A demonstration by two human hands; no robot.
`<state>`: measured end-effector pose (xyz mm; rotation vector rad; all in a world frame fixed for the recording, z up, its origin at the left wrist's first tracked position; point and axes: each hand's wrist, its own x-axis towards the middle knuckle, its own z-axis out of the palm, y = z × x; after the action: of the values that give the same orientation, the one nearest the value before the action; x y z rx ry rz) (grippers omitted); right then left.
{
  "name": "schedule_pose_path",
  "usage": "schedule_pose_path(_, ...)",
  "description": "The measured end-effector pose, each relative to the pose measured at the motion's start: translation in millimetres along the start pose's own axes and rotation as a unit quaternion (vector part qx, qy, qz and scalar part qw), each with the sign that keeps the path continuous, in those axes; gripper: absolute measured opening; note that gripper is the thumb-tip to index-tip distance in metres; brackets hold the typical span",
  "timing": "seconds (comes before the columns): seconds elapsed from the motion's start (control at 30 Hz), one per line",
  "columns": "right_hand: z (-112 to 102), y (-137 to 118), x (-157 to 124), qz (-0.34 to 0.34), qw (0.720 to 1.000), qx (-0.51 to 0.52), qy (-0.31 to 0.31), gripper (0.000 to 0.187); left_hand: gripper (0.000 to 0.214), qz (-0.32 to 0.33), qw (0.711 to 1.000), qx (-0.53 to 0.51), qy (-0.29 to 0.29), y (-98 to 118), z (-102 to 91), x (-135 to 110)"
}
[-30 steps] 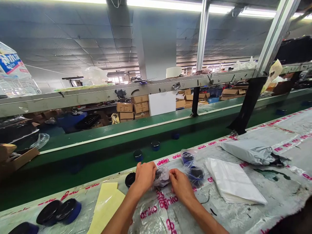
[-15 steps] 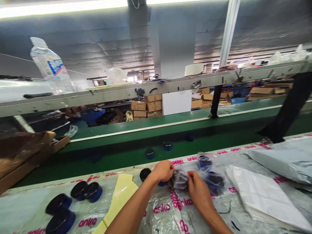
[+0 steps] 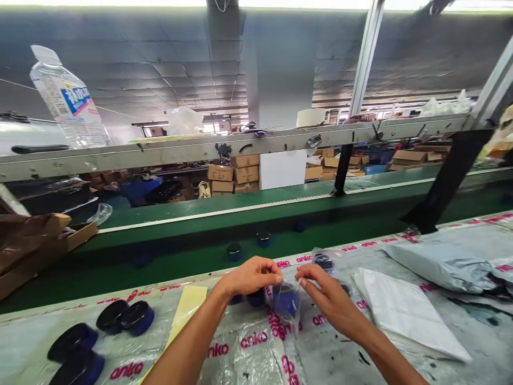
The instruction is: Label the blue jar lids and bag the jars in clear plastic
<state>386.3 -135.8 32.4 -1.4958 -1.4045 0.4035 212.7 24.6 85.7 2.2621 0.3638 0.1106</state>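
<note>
Across the workbench [image 3: 80, 311], plastic sheeting [image 3: 256, 361] reads pink "anko."

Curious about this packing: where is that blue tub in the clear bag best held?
Around the round body of the blue tub, through the clear bag, from above: it looks firm, while the loose plastic on top, between the left hand and right hand, may slip.

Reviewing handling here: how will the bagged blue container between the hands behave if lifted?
Its clear plastic bag probably feels slippery and floppy, with a loose tail hanging down. The round blue container inside looks rigid, and could roll if laid on its side.
</note>
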Motion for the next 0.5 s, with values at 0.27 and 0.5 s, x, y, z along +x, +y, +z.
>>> schedule_pose_path(0.27, -21, -2, -7, -0.132, 0.96, -0.229, -0.093, 0.031, 0.01, 0.0, 0.992, 0.121, 0.04, 12, 20.4, -8)
schedule_pose_path(0.5, 4, -25, -16, 0.039, 0.965, -0.25, -0.072, 0.067, 0.019, 0.009, 0.993, 0.074, 0.089, 26, 25.6, -24)
